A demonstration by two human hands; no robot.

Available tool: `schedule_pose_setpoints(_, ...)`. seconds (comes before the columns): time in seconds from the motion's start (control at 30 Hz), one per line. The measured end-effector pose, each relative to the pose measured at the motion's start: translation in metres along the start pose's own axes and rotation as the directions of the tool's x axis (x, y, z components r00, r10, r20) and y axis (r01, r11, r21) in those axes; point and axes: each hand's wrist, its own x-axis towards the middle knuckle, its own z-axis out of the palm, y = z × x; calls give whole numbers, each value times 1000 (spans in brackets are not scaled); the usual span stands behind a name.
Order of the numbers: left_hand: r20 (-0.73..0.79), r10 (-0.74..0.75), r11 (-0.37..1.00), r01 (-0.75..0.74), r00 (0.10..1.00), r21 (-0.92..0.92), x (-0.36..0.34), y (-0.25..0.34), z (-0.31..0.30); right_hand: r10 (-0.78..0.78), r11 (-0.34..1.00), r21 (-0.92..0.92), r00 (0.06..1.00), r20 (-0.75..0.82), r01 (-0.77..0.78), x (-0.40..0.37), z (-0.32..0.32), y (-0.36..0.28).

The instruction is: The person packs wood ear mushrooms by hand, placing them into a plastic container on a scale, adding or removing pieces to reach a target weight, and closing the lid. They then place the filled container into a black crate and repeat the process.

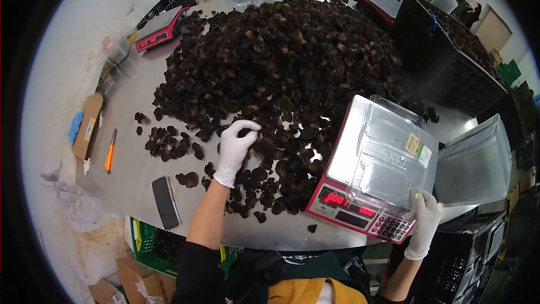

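Observation:
My left hand [236,149], in a white glove, is over the near edge of a large heap of dark brown mushroom-like pieces [281,50]. Its fingers are curled at the pieces, and what they grip is too small to make out. With my right hand [424,217], also gloved, I pinch the near corner of a clear plastic container [388,171] with a label on it. The container lies on the plate of a red scale [343,208] with lit red digits.
A phone [166,202] and an orange cutter [110,152] lie at left. Another red scale [154,36] stands behind. Stacked clear containers [475,163] are at right, near black crates [450,73]. A green crate [149,242] sits below the table edge.

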Motion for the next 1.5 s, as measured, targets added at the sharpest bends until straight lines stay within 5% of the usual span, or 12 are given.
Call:
schedule_pose_setpoints(0.1, 116, 78, 979, -54, 990, -198, -2, 75, 54, 29, 998, 61, 999, -32, -27, -2, 12, 1)
schedule_pose_setpoints(0.17, 206, 410, 910, -384, 889, -153, -7, 110, 100, 40, 997, 73, 999, -34, -38, -4, 21, -1)
schedule_pose_setpoints(0.33, 581, 618, 665, -746, 529, -29, -33, 135, 172, 56, 997, 61, 997, -59, -53, -5, 32, -7)
schedule_pose_setpoints(0.5, 295, 595, 782, -623, 748, 3, -15, 122, 142, 41, 998, 43, 999, -18, -40, 1, 20, 8)
schedule_pose_setpoints(0.63, 327, 394, 656, -511, 859, 555, 4, 39, 105, 52, 992, 111, 998, 28, -55, 4, 18, 11)
schedule_pose_setpoints(0.8, 536, 86, 691, -437, 840, 575, -30, -8, 44, 17, 999, 37, 999, -28, -16, 10, 10, 17)
schedule_pose_setpoints(0.9, 502, 286, 694, -537, 816, 478, -13, 22, 10, -15, 999, -34, 999, -34, 13, 12, -1, 14)
schedule_pose_setpoints(1.03, 140, 503, 638, -475, 853, 605, 83, -12, -31, -112, 990, -105, 985, -134, 98, 17, -1, 17)
schedule_pose_setpoints(1.13, -77, 303, 520, -96, 950, 849, 133, -53, -43, -112, 987, -134, 983, -148, 92, 18, 2, 16)
schedule_pose_setpoints(1.27, 263, 0, 533, -222, 965, 817, 101, -27, -2, -63, 992, -117, 990, -128, 49, 15, 5, 14)
schedule_pose_setpoints(1.33, 395, 129, 663, -376, 909, 648, 65, -33, 9, -52, 996, -81, 992, -112, 43, 15, 5, 14)
schedule_pose_setpoints(1.5, 313, 78, 839, -232, 947, 493, 17, 15, -30, -137, 981, -153, 981, -139, 115, 14, -3, 6)
